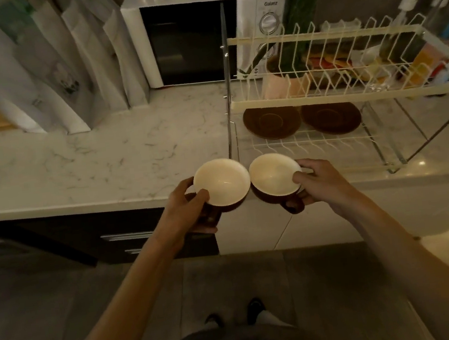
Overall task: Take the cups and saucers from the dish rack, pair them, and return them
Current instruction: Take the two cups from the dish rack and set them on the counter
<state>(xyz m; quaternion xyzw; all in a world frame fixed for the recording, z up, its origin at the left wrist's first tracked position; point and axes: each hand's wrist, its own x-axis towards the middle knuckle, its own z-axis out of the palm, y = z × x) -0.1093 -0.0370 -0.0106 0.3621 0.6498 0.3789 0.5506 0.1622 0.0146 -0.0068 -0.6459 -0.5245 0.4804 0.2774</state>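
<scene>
Brown outside, cream inside: two cups held side by side just below frame centre, rims touching or nearly so, out past the front edge of the white marble counter (90,160). Left cup (221,182) gripped by the left hand (191,207), thumb hooked over the near rim, fingers curled under the bowl. Right cup (274,175) gripped by the right hand (323,183), thumb on the rim, fingers wrapped round the far side, handle poking down toward the lower edge of the frame. Two brown saucers, left saucer (271,122) and right saucer (331,117), lying flat and just beside each other on the lower shelf of the wire dish rack (330,97) at right of centre, under the cream-framed upper tier. White microwave (208,37) at top centre, behind the rack's left end. Likely step: cups out, saucers not yet fetched, both hands full. Risks from here, as a guess only: rims knocking together and chipping if the hands drift closer; a cup slipping off a thumb-and-finger hold while out over the floor rather than the counter; a cup striking the rack's upright post or the low upper tier if carried back in toward the saucers; no free hand to lift a saucer until one cup goes down on the counter.
</scene>
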